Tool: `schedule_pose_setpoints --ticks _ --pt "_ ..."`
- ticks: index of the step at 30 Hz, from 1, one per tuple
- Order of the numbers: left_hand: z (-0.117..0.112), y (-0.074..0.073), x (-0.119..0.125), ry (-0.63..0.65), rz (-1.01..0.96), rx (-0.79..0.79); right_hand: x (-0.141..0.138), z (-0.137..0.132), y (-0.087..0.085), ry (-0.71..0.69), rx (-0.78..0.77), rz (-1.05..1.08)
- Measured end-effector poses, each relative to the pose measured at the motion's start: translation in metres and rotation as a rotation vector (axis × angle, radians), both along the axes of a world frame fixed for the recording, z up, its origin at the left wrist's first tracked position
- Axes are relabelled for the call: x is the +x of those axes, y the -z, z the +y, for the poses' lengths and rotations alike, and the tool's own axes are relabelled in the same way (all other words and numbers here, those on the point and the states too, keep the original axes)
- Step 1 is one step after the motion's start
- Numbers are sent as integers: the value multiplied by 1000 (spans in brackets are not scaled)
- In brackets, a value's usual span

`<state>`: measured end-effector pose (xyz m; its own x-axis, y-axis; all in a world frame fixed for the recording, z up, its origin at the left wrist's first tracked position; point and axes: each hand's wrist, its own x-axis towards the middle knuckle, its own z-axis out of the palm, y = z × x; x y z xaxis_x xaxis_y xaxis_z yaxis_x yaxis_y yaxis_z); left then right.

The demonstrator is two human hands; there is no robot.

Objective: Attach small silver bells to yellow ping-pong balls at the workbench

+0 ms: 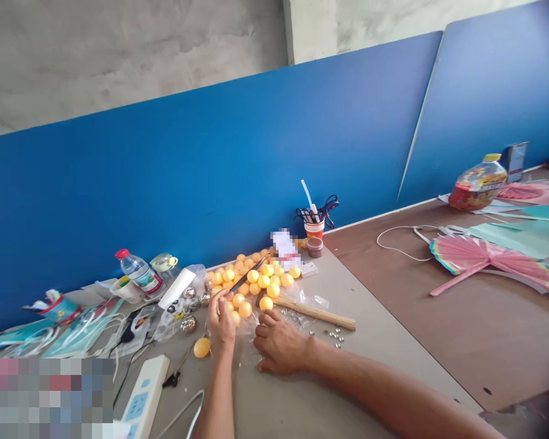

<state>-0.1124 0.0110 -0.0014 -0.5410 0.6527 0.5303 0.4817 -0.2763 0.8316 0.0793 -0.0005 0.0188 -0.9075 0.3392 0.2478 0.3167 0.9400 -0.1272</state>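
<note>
Dark tweezers (247,275) point up and away from my left hand (222,322), whose fingers are closed round their near end. They reach over a heap of orange-yellow plastic balls (264,281). My right hand (281,344) lies palm down just in front of the heap, on a clear plastic bag (244,347). Its fingers are bent and its thumb is apart from them; I see nothing held there. One ball (266,303) sits right beyond its fingertips. A wooden stick (320,313), like a tool handle, lies past this hand, with small metal bits (335,334) nearby.
Left of the heap are shiny metal balls (189,324), a water bottle (139,272), cables and a power strip (146,399). A lone yellow ball (202,347) lies by my left wrist. Behind stands a cup of tools (314,228). Pink fans (485,259) and a drink bottle (478,186) are right.
</note>
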Motion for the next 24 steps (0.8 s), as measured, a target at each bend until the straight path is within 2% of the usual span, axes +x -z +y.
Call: schedule_pose_setpoints --ticks 6,13,17,21,24 --pt "2 0 1 6 52 6 28 -13 0 81 -45 -94" --pt "4 1 -1 -9 92 24 74 -22 7 154 -73 -64" --pt "5 4 -3 -17 123 28 94 -20 4 154 -81 -12" --pt "6 7 -5 -22 157 33 91 -26 -3 198 -142 74" --pt "7 7 -5 -20 180 41 72 -38 -5 100 -172 107"
